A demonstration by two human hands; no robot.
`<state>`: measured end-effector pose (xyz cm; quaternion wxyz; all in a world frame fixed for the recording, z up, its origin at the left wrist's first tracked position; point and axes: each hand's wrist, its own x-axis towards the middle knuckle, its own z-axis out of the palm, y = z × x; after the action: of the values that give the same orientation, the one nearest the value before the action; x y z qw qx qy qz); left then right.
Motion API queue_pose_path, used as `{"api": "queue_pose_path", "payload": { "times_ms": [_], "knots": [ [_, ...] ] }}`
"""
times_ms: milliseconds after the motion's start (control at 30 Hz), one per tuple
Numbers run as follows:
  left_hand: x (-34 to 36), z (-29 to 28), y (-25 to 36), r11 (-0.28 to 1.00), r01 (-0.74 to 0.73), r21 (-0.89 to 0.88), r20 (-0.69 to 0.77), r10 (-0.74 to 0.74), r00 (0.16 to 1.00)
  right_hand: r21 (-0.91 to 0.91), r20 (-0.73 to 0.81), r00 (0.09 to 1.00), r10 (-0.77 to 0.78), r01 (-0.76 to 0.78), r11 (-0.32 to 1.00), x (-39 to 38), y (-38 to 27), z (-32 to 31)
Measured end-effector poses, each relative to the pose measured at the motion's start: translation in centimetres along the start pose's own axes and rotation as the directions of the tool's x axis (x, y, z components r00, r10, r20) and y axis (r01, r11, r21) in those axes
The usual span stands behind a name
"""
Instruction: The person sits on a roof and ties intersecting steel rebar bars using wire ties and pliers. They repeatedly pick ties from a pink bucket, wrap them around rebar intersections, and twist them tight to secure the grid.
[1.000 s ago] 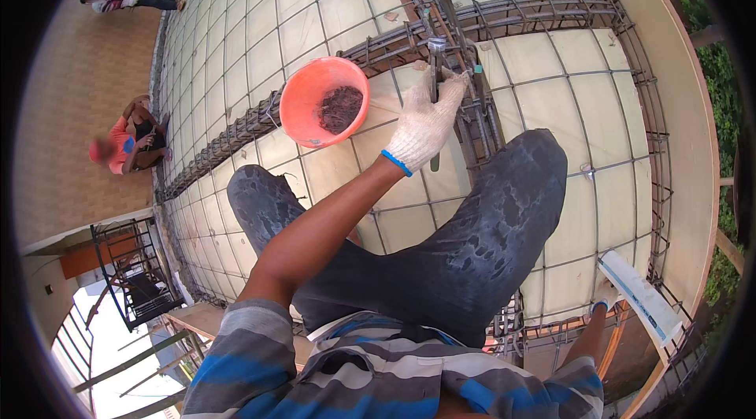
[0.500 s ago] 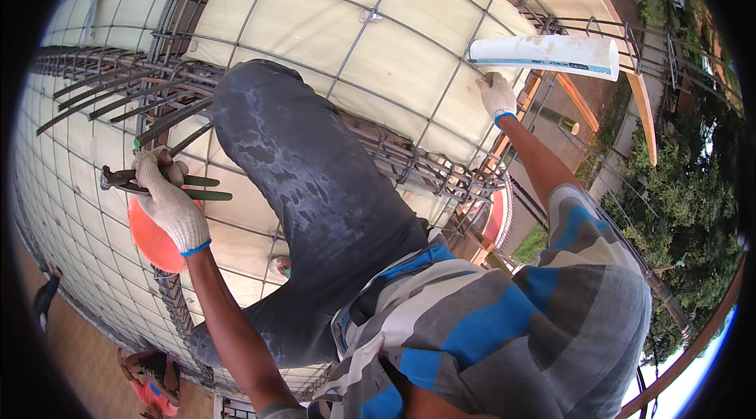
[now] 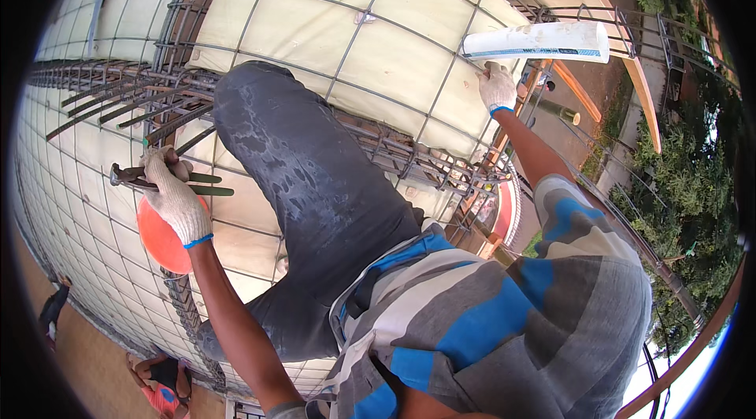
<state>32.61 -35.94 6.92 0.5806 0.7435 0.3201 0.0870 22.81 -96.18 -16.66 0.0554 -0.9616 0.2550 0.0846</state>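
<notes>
My gloved left hand (image 3: 169,190) grips pincer pliers (image 3: 130,175) with green handles, beside rebar ends (image 3: 94,104) and over an orange bucket (image 3: 161,250). The bucket is partly hidden by that hand. My gloved right hand (image 3: 496,88) is stretched out at the slab's edge, fingers curled just below a white tube (image 3: 535,42) with a blue printed band; what they hold is too small to make out. The tube lies across the steel mesh (image 3: 354,49) over pale panels, beside my bent knee (image 3: 260,104) in dark, stained trousers.
Rebar beam cages (image 3: 370,139) cross beside my leg. Timber boards (image 3: 642,104) and scaffold poles edge the drop at right, with trees (image 3: 669,222) beyond. Two other people, one in dark trousers (image 3: 55,305), one in a red shirt (image 3: 161,395), are at the lower left.
The view has swung sharply toward the right edge and the tube. Bucket and left hand with pliers now appear at the left. Over the last half second the right hand shifted slightly.
</notes>
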Motion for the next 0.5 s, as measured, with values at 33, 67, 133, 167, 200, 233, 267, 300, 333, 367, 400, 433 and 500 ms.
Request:
{"api": "queue_pose_path", "payload": {
  "times_ms": [33,67,133,167,200,233,267,300,333,367,400,433,500],
  "knots": [
    [0.2,-0.5,-0.5,1.000,-0.027,0.004,0.009,0.027,1.000,-0.069,-0.029,0.999,-0.030,0.028,0.997,1.4,1.4,0.1],
    [0.3,-0.7,-0.7,1.000,-0.020,0.002,0.011,0.020,1.000,-0.140,-0.057,0.997,-0.055,0.047,0.989,2.8,2.8,0.2],
    [0.4,-0.7,-0.7,1.000,-0.015,-0.003,0.000,0.015,1.000,-0.213,0.087,0.990,-0.113,0.130,0.968,5.6,4.0,0.4],
    [0.3,-0.5,-0.6,0.999,-0.032,-0.012,-0.014,0.032,0.999,-0.207,0.159,0.979,-0.129,0.160,0.965,6.8,4.2,0.3],
    [0.2,-0.4,-0.4,0.999,-0.033,-0.023,-0.011,0.033,0.999,-0.197,0.229,0.963,-0.145,0.191,0.962,8.0,4.3,0.4],
    [0.2,-0.3,-0.4,0.999,-0.031,-0.035,-0.009,0.030,0.999,-0.288,0.175,0.964,-0.201,0.246,0.926,9.1,4.3,1.2],
    [0.2,-0.1,-0.4,0.998,-0.025,-0.052,0.003,0.025,1.000,-0.386,0.127,0.959,-0.253,0.282,0.878,10.1,4.7,2.0],
    [0.2,0.1,-0.4,1.000,-0.017,-0.021,-0.008,0.017,1.000,-0.483,0.084,0.948,-0.308,0.309,0.820,10.8,5.0,2.5],
    [0.0,0.4,-0.1,1.000,-0.021,0.002,-0.011,0.021,1.000,-0.492,0.082,0.950,-0.300,0.300,0.817,11.5,5.3,2.7],
    [-0.4,0.7,0.2,0.999,-0.025,0.025,-0.010,0.025,1.000,-0.501,0.079,0.954,-0.289,0.289,0.816,11.8,5.6,2.7],
    [-0.6,1.1,0.4,0.999,-0.029,0.046,-0.008,0.029,1.000,-0.513,0.077,0.958,-0.277,0.276,0.813,11.7,6.0,2.7],
    [-1.2,-0.1,1.0,0.997,-0.057,0.055,-0.031,0.059,0.998,-0.520,0.110,0.950,-0.291,0.304,0.798,10.7,1.6,2.1],
    [-1.2,0.2,0.8,0.999,-0.020,0.039,-0.018,0.020,1.000,-0.331,0.165,0.963,-0.215,0.259,0.907,9.0,3.9,1.5]
  ]
}}
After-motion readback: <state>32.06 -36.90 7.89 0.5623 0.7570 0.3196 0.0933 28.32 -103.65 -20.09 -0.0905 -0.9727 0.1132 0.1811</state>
